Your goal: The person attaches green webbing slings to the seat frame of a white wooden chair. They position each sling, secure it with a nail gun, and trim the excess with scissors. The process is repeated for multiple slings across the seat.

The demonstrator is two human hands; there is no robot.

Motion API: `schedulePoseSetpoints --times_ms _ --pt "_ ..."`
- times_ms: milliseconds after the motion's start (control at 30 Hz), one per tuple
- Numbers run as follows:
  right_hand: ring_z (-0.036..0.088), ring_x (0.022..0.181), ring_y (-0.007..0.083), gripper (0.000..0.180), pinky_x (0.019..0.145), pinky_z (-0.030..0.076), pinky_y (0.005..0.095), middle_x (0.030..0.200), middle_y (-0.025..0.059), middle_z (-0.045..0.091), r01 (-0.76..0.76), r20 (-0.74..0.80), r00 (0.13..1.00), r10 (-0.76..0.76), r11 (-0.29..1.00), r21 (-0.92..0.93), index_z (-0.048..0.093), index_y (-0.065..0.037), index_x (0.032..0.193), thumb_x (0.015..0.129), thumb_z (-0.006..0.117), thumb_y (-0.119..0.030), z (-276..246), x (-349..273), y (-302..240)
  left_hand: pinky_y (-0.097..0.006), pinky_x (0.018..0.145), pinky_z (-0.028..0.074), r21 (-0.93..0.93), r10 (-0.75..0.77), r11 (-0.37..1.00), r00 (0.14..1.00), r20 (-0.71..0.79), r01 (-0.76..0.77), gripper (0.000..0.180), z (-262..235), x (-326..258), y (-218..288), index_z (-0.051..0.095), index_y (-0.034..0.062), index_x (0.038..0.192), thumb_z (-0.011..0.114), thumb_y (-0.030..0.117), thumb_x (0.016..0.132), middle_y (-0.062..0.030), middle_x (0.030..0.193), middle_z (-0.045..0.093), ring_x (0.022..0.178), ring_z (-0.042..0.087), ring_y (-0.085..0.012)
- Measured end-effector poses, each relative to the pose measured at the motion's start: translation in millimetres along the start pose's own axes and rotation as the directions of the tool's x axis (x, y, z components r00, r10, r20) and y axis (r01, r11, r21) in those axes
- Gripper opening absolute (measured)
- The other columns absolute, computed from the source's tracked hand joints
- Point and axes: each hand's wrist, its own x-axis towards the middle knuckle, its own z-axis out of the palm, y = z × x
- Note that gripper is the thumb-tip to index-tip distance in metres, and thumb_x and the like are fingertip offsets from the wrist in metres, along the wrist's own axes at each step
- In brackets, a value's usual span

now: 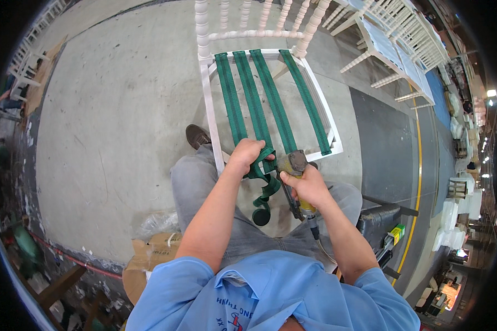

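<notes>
In front of me stands a white chair frame [208,105] with a turned-spindle back [254,34] on its far side. Several green webbing straps [251,91] run from the back rail toward the near rail. My left hand [249,154] is closed on the green webbing at the near rail, where its loose end [269,190] hangs down in a curl between my knees. Just right of it, my right hand [308,185] grips a yellow and grey pneumatic staple gun [291,163]. The gun's head is by the near rail, close to the middle straps; its exact contact point is hidden.
An air hose [323,248] trails from the gun past my right thigh. A black padded seat [378,220] and a green-yellow box [396,234] are on my right. A cardboard box [149,259] lies at my left. More white chairs [395,52] stand at far right.
</notes>
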Motion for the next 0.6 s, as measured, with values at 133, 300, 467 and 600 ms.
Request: schedulePoseSetpoints --times_ms 133,300,467,600 --pt "0.065 0.056 0.0148 0.048 0.051 0.052 0.0328 0.077 0.0069 0.069 0.006 0.029 1.000 -0.007 1.000 0.027 0.068 0.004 0.108 0.093 0.083 -0.038 1 -5 -13 -0.039 0.083 0.059 0.059 0.004 0.998 1.000 -0.022 -0.003 0.035 -3 0 2 0.073 -0.0089 0.110 0.053 0.020 0.107 -0.0182 0.098 0.081 0.088 0.076 -0.0249" --pt "0.065 0.057 0.0145 0.048 0.051 0.052 0.0328 0.080 0.0078 0.071 -0.033 0.045 0.998 0.035 0.998 -0.046 0.069 0.004 0.112 0.093 0.083 -0.037 10 -5 -18 -0.039 0.083 0.059 0.038 -0.004 0.999 1.000 -0.004 0.004 0.034 -1 -2 4 0.073 -0.0082 0.111 0.053 0.020 0.106 -0.0178 0.098 0.080 0.088 0.076 -0.0249" --pt "0.066 0.058 0.0142 0.047 0.052 0.053 0.0316 0.081 0.0080 0.071 -0.034 0.058 0.998 0.034 0.999 -0.003 0.070 0.003 0.114 0.093 0.084 -0.037 15 -9 -19 -0.040 0.075 0.062 -0.023 -0.009 1.000 1.000 -0.009 0.009 0.032 1 -4 4 0.072 -0.0096 0.106 0.053 0.016 0.106 -0.0195 0.093 0.078 0.082 0.076 -0.0265" --pt "0.065 0.058 0.0135 0.044 0.052 0.053 0.0310 0.082 0.0072 0.072 0.018 0.068 0.997 -0.024 0.996 0.089 0.070 0.001 0.114 0.094 0.082 -0.036 11 -16 -14 -0.040 0.082 0.061 -0.006 -0.011 1.000 0.998 0.062 0.012 0.034 -8 -2 2 0.071 -0.0090 0.114 0.054 0.019 0.107 -0.0198 0.102 0.080 0.091 0.076 -0.0259"
